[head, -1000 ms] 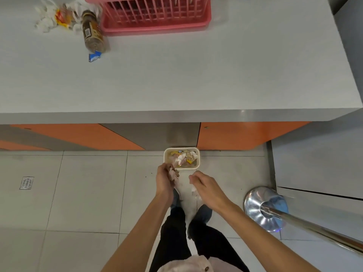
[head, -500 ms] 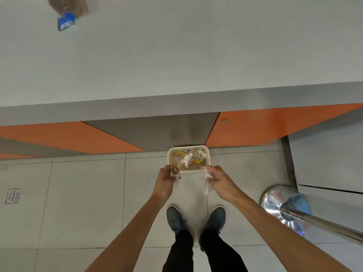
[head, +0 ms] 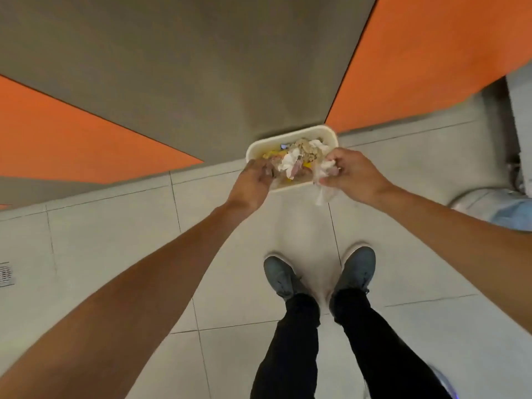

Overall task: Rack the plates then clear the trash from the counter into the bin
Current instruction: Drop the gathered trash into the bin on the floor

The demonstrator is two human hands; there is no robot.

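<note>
1. Pale square floor tiles [head: 100, 226] fill the lower part of the view, meeting a cabinet front [head: 201, 67] of grey panelling flanked by slanted orange panels [head: 431, 53].
2. Two bare forearms reach forward from the lower corners and meet over the foot of the cabinet.
3. Black trousers [head: 293, 341] and a pair of grey shoes [head: 358, 267] stand on the tiles, toes pointing at the cabinet.
4. At the right edge sits a rounded chrome base [head: 495, 205], partly cut off.
5. On the floor, against the grey panel, stands the cream rectangular bin [head: 316, 129], heaped to its rim with trash [head: 302, 152]: white tissue, brownish crumpled paper, yellow scraps.
6. The left hand [head: 253, 180] hangs over the bin's near left corner, knuckles up and fingers curled under around a small crumpled scrap [head: 272, 169], which is mostly hidden.
7. The right hand [head: 354, 174] is over the near right corner, fingers and thumb bunched round a crumpled white tissue [head: 324, 185]; a pale tail of it hangs below the bin's near rim.
8. Both hands are just above the heap, well apart from each other.
9. A metal floor drain [head: 5, 273] shows at the far left edge.
</note>
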